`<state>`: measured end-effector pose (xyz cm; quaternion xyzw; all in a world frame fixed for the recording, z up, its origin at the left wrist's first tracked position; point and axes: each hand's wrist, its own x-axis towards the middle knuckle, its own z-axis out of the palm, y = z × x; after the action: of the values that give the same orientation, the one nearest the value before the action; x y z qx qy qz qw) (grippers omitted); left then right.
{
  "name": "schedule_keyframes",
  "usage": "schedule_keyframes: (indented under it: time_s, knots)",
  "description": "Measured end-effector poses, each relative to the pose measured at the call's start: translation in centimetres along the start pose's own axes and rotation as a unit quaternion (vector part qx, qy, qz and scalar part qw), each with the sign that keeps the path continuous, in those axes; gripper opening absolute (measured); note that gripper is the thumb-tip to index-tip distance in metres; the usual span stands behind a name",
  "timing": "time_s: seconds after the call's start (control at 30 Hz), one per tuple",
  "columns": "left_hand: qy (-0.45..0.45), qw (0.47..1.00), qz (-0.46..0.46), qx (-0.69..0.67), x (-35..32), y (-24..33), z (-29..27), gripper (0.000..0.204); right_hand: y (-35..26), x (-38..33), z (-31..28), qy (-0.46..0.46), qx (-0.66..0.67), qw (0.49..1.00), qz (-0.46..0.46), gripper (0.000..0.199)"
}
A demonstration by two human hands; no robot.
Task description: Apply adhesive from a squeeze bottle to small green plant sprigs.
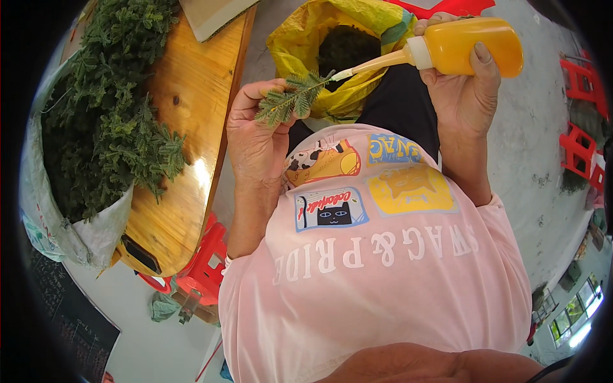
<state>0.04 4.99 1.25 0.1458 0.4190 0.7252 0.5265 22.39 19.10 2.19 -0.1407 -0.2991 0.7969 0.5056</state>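
The left hand (255,137), just left of the frame's centre, was closed around the stem of a small green feathery sprig (290,101), pinching it between thumb and fingers so the leafy tip pointed toward the upper right. The right hand (461,83), in the upper right of the frame, was wrapped around an orange squeeze bottle (469,45), held on its side with its white collar and long tapered nozzle (367,65) aimed left. The nozzle's tip met the end of the sprig, touching or just short of it; which one could not be told.

Behind the two hands, at the top centre, a yellow plastic bag (319,32) stood open, with dark green foliage inside it. Below the hands, a pink shirt (383,281) with coloured picture patches and pale lettering filled the lower middle of the frame.

At the left, a wooden desk (185,127) with a glossy orange-brown top ran from the upper edge toward the lower left. On it lay a white woven sack (96,236) heaped with more green sprigs (108,115). A red plastic stool (204,268) showed beneath the desk's near end, and more red stools (581,127) stood at the far right on the grey concrete floor (536,147).
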Motion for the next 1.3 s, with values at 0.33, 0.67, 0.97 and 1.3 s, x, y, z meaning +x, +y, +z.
schedule_keyframes:
  time_s: [0.33, 0.67, 0.97, 1.3]
  knots:
    - [-0.043, 0.999, 0.003, -0.009, 0.3, -0.7, -0.3, 0.019, -0.5, -0.1, -0.9, 0.019, -0.003, 1.0, -0.006, 0.041]
    - [0.016, 0.998, -0.045, -0.03, 2.2, -1.1, 0.4, 0.016, -1.3, 0.3, -1.5, 0.045, 0.054, 0.997, -0.042, 0.042]
    - [0.029, 0.884, 0.027, 0.466, 4.0, -2.4, -0.1, 0.045, -1.8, 0.1, -2.4, 0.084, 0.039, 0.992, -0.087, 0.039]
    - [0.157, 0.629, 0.291, 0.703, -4.9, 11.5, -1.6, 0.018, 0.2, 1.3, -0.9, 0.09, 0.006, 0.994, -0.057, 0.035]
